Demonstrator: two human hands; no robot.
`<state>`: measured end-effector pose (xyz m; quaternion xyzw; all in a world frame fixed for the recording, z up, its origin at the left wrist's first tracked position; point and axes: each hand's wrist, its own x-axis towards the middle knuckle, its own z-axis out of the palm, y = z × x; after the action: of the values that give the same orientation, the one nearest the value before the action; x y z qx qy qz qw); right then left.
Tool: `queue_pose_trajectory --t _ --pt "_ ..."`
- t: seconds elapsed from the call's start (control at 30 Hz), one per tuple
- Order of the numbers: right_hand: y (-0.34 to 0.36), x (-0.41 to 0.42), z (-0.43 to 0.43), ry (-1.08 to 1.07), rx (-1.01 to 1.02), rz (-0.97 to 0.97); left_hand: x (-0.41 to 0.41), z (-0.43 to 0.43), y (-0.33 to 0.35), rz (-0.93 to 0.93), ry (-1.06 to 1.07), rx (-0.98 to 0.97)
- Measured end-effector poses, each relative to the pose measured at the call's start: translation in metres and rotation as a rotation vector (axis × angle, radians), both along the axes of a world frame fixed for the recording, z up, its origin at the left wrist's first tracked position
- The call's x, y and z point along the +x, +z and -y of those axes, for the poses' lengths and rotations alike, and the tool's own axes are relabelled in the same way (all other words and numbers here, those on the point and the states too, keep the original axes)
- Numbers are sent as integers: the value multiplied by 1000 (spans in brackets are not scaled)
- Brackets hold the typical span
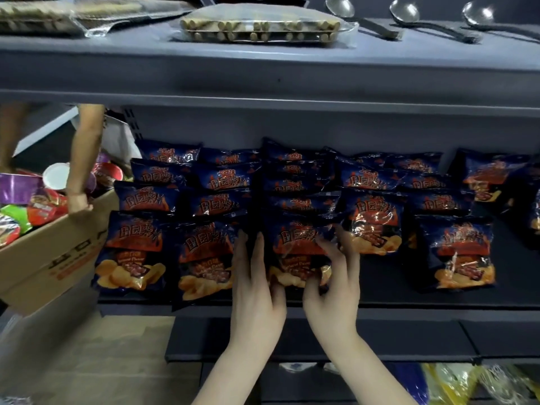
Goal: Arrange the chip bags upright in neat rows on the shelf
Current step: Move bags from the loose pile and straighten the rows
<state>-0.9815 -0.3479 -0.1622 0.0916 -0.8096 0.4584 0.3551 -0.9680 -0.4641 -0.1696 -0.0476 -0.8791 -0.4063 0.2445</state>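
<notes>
Front chip bag (298,247), dark blue with red flames and yellow crisps printed low on its face, upright between the two hands at the front edge of the shelf (409,299). Left hand (257,290) flat against the bag's left edge, fingers straight and pointing up, thumb at the lower left corner. Right hand (333,290) grasping the bag's right side, fingers curled onto its front, thumb low near the bottom corner.

Just left of the left hand, a second bag (204,255) standing in the front row, touching the held one; further left, a third bag (128,252) at the end of that row. Beyond the fingertips, more matching bags (222,176) overlapped in rows toward the back wall. Right of the right hand, a bag (374,226) leaning back, then another bag (458,252) upright, well apart from the hands.

Far left of the left hand, a cardboard box (52,252) filled with noodle cups (43,206), another person's hand (79,200) resting on its rim.

Above the hands, an upper shelf (263,68) bearing packs of wafer rolls (260,27) and metal ladles (359,19). Below the right wrist, yellow packets (455,381) on a lower shelf.
</notes>
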Motion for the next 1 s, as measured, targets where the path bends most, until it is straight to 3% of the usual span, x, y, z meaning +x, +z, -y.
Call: queue_pose_trajectory --t 0.17,0.4,1.0 --pt "8 1 41 209 62 -51 0 33 9 -36 111 34" --pt "-17 11 92 424 191 125 2 83 7 79 295 145" --pt "-34 -2 108 209 349 318 -32 96 13 296 -41 196"
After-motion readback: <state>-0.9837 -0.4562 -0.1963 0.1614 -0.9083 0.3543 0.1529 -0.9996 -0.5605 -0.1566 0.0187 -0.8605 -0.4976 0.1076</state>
